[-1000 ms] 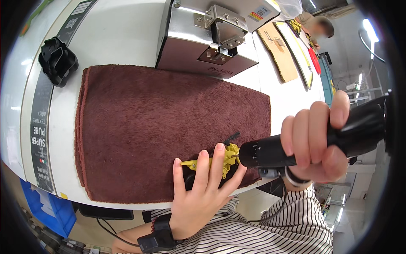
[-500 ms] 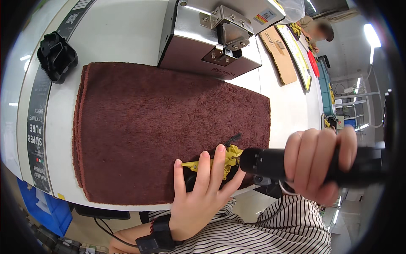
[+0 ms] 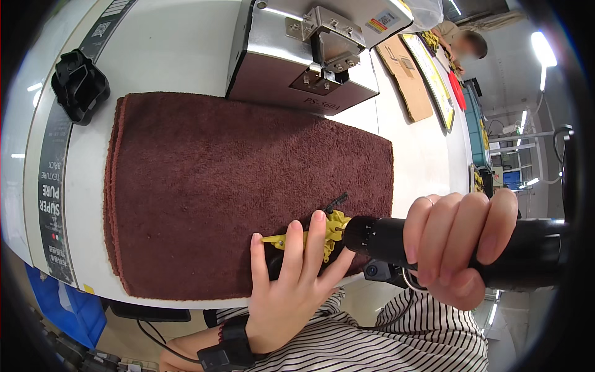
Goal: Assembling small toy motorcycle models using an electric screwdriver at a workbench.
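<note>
My left hand (image 3: 288, 301) lies over a yellow and black part (image 3: 334, 230) on the brown towel (image 3: 204, 180). Its fingers are spread across the part's far side and the thumb is at the right end, holding it against the cloth. A thin black piece sticks out from the part's far end. In my right hand (image 3: 462, 245) is a black cylindrical power screwdriver (image 3: 384, 239), with the fingers wrapped round its body. The driver's nose points left and meets the part's right end; its tip is hidden. My hand covers much of the part.
Beyond the towel stands a metal box machine (image 3: 304, 62) with a bracket on its front. A black moulded part (image 3: 80, 87) sits at far left. Cardboard (image 3: 406, 77) lies to the right of the machine, and a co-worker (image 3: 462, 46) is at far right. A blue bin (image 3: 71, 310) stands below the table's left edge.
My right hand and the screwdriver have shifted slightly left in the picture, and the driver is less blurred. The whole view has shifted a little left; my left hand keeps its hold on the part.
</note>
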`<state>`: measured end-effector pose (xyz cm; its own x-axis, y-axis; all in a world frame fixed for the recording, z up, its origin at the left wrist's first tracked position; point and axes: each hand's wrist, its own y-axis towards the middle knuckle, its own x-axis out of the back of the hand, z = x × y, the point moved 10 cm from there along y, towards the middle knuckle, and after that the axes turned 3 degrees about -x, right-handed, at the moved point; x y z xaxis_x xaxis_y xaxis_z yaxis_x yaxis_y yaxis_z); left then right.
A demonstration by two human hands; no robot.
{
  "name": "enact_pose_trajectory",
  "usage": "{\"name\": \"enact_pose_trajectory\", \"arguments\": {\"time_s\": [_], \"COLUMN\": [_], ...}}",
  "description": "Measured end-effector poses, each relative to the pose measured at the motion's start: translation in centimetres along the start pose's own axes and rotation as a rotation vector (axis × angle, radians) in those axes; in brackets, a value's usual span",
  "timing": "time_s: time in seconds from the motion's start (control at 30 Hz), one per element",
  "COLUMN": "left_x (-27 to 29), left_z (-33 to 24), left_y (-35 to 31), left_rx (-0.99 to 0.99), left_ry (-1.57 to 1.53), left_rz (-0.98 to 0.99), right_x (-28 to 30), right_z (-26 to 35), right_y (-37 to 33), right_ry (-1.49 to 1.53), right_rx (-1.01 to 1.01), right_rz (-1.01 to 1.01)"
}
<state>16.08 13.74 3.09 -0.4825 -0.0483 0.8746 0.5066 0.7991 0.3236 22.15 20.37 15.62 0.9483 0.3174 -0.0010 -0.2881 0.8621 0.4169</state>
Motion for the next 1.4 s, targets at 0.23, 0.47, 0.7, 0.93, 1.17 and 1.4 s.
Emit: {"name": "enact_pose_trajectory", "arguments": {"time_s": [0.23,0.47,0.7,0.93,1.17,1.4], "left_x": [-0.1,0.1,-0.2,-0.1,0.3,0.7], "left_z": [0.1,0.1,0.3,0.6,-0.1,0.2], "left_y": [0.2,0.0,-0.3,-0.2,0.5,0.7], "left_rx": [0.022,0.018,0.024,0.025,0.012,0.009], "left_ry": [-0.035,-0.042,-0.035,-0.004,-0.040,-0.104], "left_rz": [0.002,0.017,0.016,-0.024,-0.004,0.103], "right_x": [0.8,0.7,-0.8,0.0,2.2,2.1], "right_z": [0.1,0.2,-0.3,-0.2,4.2,3.9], "right_y": [-0.4,0.4,1.1,0.7,-0.7,-0.7], "right_ry": [-0.040,0.038,0.155,0.060,-0.027,0.087], "right_rx": [-0.030,-0.050,-0.070,0.004,0.387,0.381], "right_rz": [-0.045,0.186,0.497,0.314,-0.114,-0.072]}}
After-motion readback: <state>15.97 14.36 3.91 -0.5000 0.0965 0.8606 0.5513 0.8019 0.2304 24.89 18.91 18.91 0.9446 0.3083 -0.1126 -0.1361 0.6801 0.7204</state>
